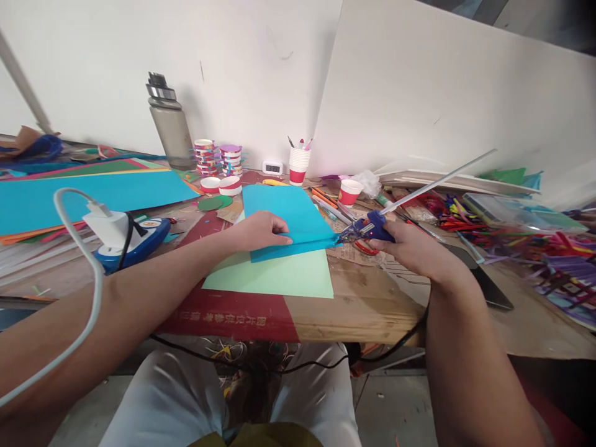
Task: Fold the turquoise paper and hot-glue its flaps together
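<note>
My left hand (261, 232) grips a sheet of bright blue paper (284, 208) by its front part, with thumb and fingers close together on a folded-looking strip along the edge. In my right hand (410, 245) is a dark blue hot glue gun (372, 227), a long translucent glue stick (437, 181) jutting from its back. Its nozzle meets the right end of the blue strip; whether glue is coming out is too small to tell. A pale green sheet (274, 279) lies under the blue paper.
Behind the paper stand a cup stack holding pens (298, 166), a small clock (272, 167) and a grey bottle (171, 127). A power strip (144, 242) with a white cable sits at left. Colourful craft pieces (554, 261) crowd the right. A black cable (316, 366) hangs below the table edge.
</note>
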Available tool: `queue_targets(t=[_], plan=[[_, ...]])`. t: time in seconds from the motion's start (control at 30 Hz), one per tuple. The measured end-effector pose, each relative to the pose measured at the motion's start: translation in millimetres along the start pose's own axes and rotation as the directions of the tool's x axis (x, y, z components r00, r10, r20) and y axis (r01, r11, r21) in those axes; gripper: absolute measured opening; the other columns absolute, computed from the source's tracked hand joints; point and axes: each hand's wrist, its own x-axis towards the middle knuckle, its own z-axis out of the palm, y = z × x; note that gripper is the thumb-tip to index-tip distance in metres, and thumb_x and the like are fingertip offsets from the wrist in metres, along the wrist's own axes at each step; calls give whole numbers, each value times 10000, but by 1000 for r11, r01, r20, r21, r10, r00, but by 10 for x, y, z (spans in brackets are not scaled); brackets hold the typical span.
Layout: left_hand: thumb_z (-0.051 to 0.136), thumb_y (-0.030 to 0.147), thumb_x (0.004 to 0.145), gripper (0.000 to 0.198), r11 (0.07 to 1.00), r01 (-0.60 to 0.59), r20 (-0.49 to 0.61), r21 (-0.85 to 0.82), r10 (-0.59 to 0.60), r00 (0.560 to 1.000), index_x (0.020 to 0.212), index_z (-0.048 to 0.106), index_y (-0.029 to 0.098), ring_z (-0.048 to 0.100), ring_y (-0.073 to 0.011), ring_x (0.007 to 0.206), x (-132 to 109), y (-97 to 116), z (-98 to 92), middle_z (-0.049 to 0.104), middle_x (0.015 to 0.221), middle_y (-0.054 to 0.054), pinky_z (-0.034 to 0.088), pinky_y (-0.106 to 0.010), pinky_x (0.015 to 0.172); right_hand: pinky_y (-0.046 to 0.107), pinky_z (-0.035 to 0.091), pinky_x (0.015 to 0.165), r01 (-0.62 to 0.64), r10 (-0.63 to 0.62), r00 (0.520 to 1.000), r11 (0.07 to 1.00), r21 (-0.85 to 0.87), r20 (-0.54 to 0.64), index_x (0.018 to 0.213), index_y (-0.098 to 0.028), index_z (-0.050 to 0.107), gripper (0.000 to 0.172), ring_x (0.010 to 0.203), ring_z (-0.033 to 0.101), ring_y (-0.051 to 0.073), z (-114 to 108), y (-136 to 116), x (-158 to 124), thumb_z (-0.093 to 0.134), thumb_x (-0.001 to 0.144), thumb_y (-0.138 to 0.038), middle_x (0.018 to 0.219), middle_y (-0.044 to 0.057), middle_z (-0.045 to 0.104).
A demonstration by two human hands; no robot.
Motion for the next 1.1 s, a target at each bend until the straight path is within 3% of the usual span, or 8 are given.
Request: queue_targets(t=[0.2,0.4,0.6,0.77,1.1], plan=[[574,474,750,326,999,14,10,-30,-13,1000,691,652,163,441,-113,587,8,-5,2,571,638,13,279,-239,536,300,413,665,58,-60,998,998,-40,-36,883,-200,606,222,774,582,223,110,-218,35,486,879,-386,866,86,674],[578,476,739,334,998,31,10,-49,-30,999,702,668,156,447,-116,595,7,-8,3,572,635,13,281,-238,537,279,392,636,87,-87,996,996,-2,31,857,-200,590,182,738,586,205,153,-389,18,498,882,-355,863,72,679],[559,494,765,355,1000,12,22,0,-12,1000,742,679,160,471,-119,608,6,-32,2,603,674,7,291,-235,535,272,385,637,49,-49,999,999,-18,3,891,-184,606,218,763,580,205,107,-245,9,485,886,-365,871,80,675],[557,512,771,374,1000,-5,16,18,5,1000,761,687,162,493,-126,625,16,-53,11,624,696,2,299,-236,545,266,386,642,87,-87,996,996,-16,22,858,-189,597,208,741,573,193,110,-253,13,479,890,-357,857,72,672],[547,519,768,384,1000,-1,36,2,1,999,800,706,171,527,-139,668,13,-36,-5,652,749,-3,313,-240,565,278,400,664,-53,57,998,992,-114,32,860,-183,583,258,792,589,212,27,33,-7,475,889,-415,891,83,662]])
